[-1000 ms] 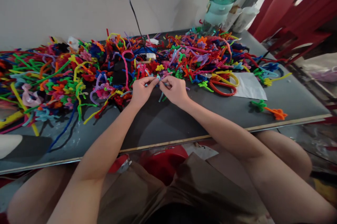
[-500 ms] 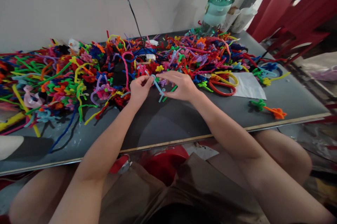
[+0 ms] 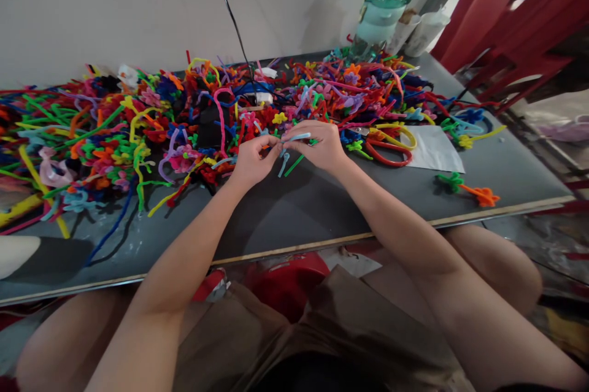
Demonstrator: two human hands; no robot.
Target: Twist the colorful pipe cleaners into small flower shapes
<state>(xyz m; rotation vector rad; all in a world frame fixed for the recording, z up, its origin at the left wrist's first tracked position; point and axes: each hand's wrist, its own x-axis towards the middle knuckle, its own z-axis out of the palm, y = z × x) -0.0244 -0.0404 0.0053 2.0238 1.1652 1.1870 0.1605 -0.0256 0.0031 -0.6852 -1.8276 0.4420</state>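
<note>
The left hand and the right hand meet above the middle of the dark table, their fingertips coming together at one small spot just short of the big far pile of pipe cleaners. Between them is a light-blue pipe cleaner: the left thumb and forefinger are pinched together on it at the meeting point, and the right thumb and fingers close on it from the other side. From that pinch its free length runs out to the right, lying across the near side of the right fingers, above the right thumb. The exact spot where it is gripped is hidden by the fingertips. Just below the fingertips, on the near side, a short light-blue piece with a curled top shows; whether it joins the held one cannot be told. Right beside it, under the right thumb, a green stem slants toward the near left. To the right of the right hand lie red-handled scissors, touching a yellow handle and a white sheet. Farther right, near the table edge, is an orange flower with a green one at the other end of its stem.
</note>
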